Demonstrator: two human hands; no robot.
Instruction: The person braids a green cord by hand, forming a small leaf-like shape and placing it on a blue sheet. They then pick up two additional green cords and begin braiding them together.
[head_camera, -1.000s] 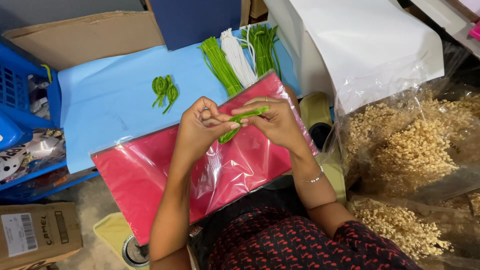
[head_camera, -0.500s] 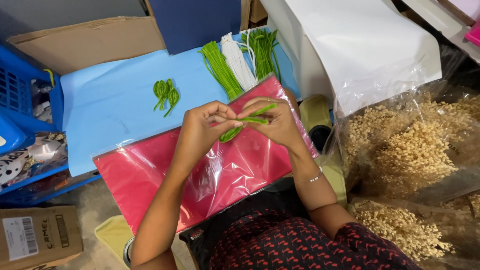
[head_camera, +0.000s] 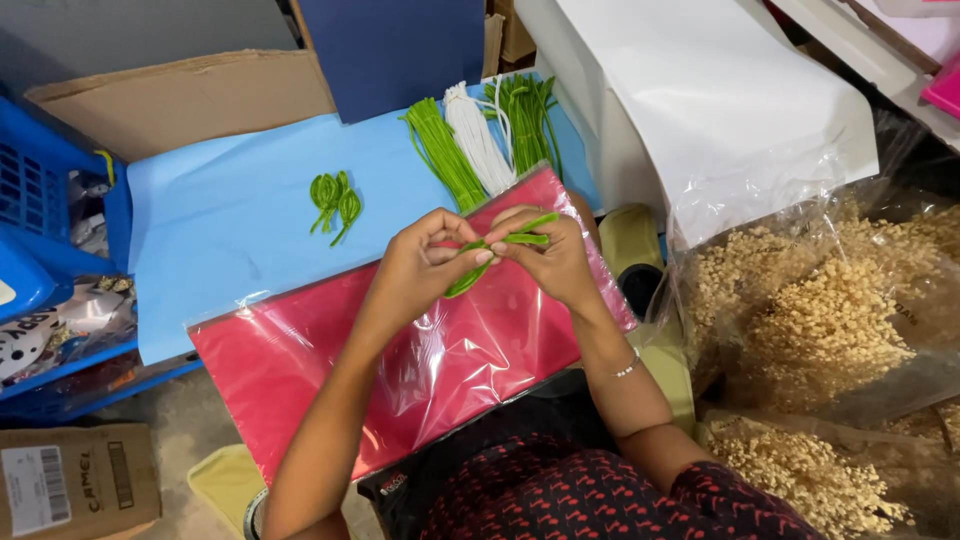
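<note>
Both my hands meet over a red sheet pack in clear plastic (head_camera: 330, 370) that lies across my lap. My left hand (head_camera: 425, 268) and my right hand (head_camera: 545, 255) pinch the same green fuzzy wire (head_camera: 492, 256), which is bent into a loop between the fingertips. A few finished green loops (head_camera: 333, 200) lie on the light blue sheet (head_camera: 230, 230) further away. Beyond my hands sit a bundle of straight green wires (head_camera: 440, 150), a white bundle (head_camera: 478, 135) and another green bundle (head_camera: 527, 112).
A blue plastic crate (head_camera: 40, 200) stands at the left, cardboard boxes (head_camera: 180, 95) at the back and the lower left. White paper under plastic film (head_camera: 720, 110) is at the right. Clear bags of beige dried sprigs (head_camera: 820, 310) fill the right side.
My hands have stayed over the red pack and kept working the green wire; the loose end now points to the right and the loop hangs lower.
</note>
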